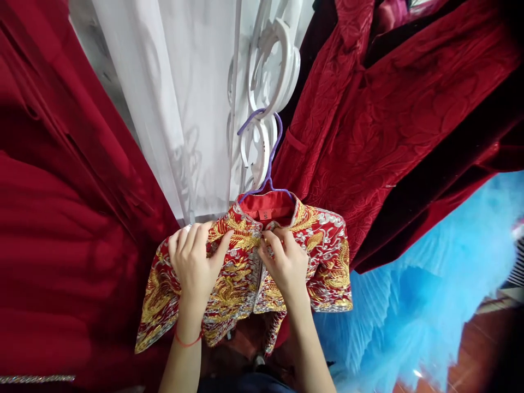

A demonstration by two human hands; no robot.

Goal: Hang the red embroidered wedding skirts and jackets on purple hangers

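Jacket [229, 284] hangs on purple hanger [269, 177], hooked at white scrollwork [286, 60]. Right fingers [275, 244] pinch its front edge below the collar; left fingers [190, 237] lie over its chest, grip hard to tell. Tugging down could stretch the neckline or unhook the hanger.

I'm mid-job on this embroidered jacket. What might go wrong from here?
The purple hanger hooks onto white scrollwork, so a firm tug on the embroidered jacket might twist or unhook it.

The right hand is at the collar opening, where fingers could snag the raised metallic-looking threads.

Blue ruffled fabric sits close to one stiff-looking sleeve and might catch on its embroidery.
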